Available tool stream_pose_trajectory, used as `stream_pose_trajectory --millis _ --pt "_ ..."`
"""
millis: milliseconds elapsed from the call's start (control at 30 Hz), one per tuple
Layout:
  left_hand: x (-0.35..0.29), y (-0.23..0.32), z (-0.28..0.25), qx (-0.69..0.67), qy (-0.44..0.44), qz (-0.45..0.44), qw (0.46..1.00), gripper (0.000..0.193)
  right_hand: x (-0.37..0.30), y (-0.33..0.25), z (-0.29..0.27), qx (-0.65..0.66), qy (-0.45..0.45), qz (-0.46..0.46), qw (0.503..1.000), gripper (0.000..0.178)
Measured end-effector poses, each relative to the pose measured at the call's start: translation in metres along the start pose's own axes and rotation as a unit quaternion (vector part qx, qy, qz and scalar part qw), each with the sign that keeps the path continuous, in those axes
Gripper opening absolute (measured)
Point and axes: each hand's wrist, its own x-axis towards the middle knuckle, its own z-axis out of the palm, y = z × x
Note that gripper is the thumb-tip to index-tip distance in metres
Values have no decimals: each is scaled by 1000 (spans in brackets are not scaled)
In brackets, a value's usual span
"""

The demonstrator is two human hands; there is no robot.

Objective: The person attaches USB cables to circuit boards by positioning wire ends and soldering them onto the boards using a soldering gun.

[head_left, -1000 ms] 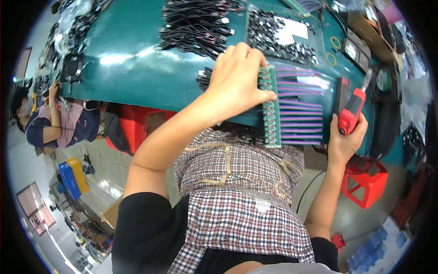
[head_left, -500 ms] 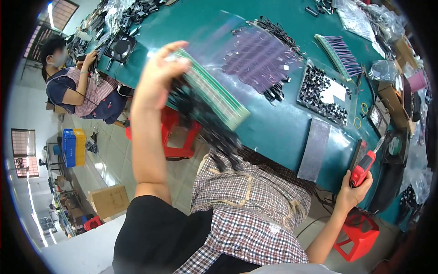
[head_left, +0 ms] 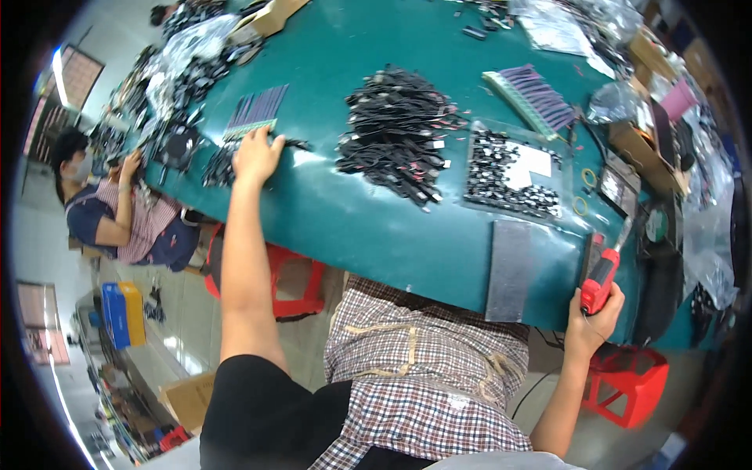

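At the far left of the table lies a green strip of boards (head_left: 249, 128) with purple wires, black cables (head_left: 222, 164) trailing from its near side. My left hand (head_left: 257, 159) is stretched over the strip's near edge, fingertips touching it, thumb spread apart. In my right hand (head_left: 593, 323) is a red and black soldering gun (head_left: 600, 283), metal tip pointing away from me. Beside it are a grey rectangular block (head_left: 507, 270) and a small block (head_left: 593, 252). A heap of black cables (head_left: 395, 129) sits mid-table.
A clear tray (head_left: 513, 172) of small black parts lies right of the heap, with another wired green strip (head_left: 533, 102) beyond it. Boxes and bags crowd the right edge. A co-worker (head_left: 129, 207) sits at the left; red stools (head_left: 298, 280) stand below the table edge.
My left hand has carried the green strip with its black cables leftward and away, and the strip now lies on the table. My right hand still holds the soldering gun. The view has shifted slightly.
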Motion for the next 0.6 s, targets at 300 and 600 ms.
stream_pose_trajectory --millis 300,600 --pt "-20 268 -66 -155 163 432 873 27 -3 -5 -3 -4 -7 31 999 48" --pt "-27 413 10 36 -16 518 854 32 0 -16 -4 20 -3 24 1000 51"
